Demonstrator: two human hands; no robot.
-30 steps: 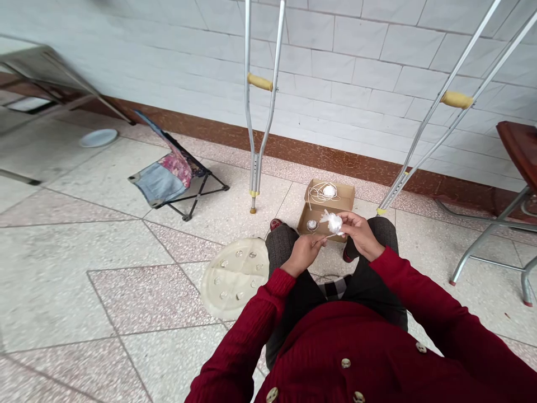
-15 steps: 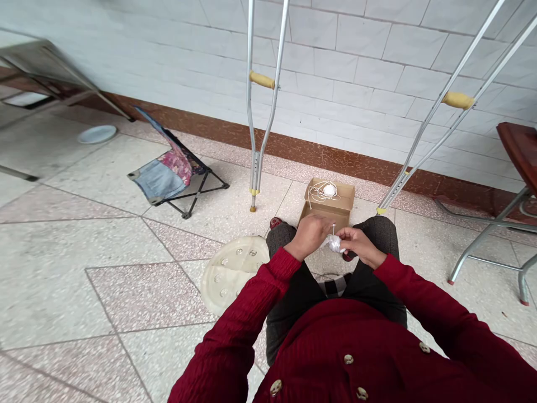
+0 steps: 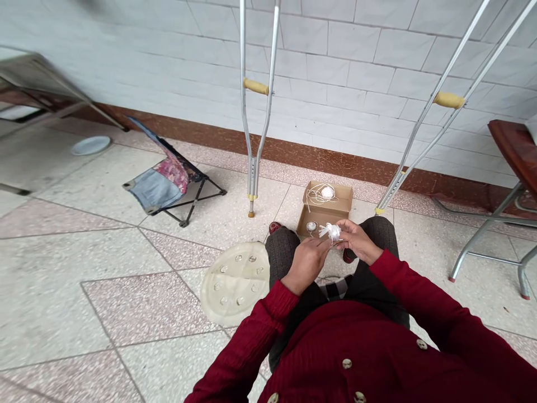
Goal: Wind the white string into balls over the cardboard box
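I sit with both hands over my knees. My right hand pinches a small white fluffy bundle of thread or cotton. My left hand is closed just beside and below it, its fingertips at the bundle; what they grip is too small to make out. Just beyond my hands lies an open cardboard box on the floor, holding a coil of white string with a white ball and a small round metal cup.
A pale round plastic tray with several small cups lies by my left knee. Two crutches lean on the tiled wall. A folding stool stands to the left, a metal-legged table at right, a white plate far left.
My left hand reached forward to the bundle and has drawn back toward me. The right hand keeps hold of the white bundle, now slightly raised.
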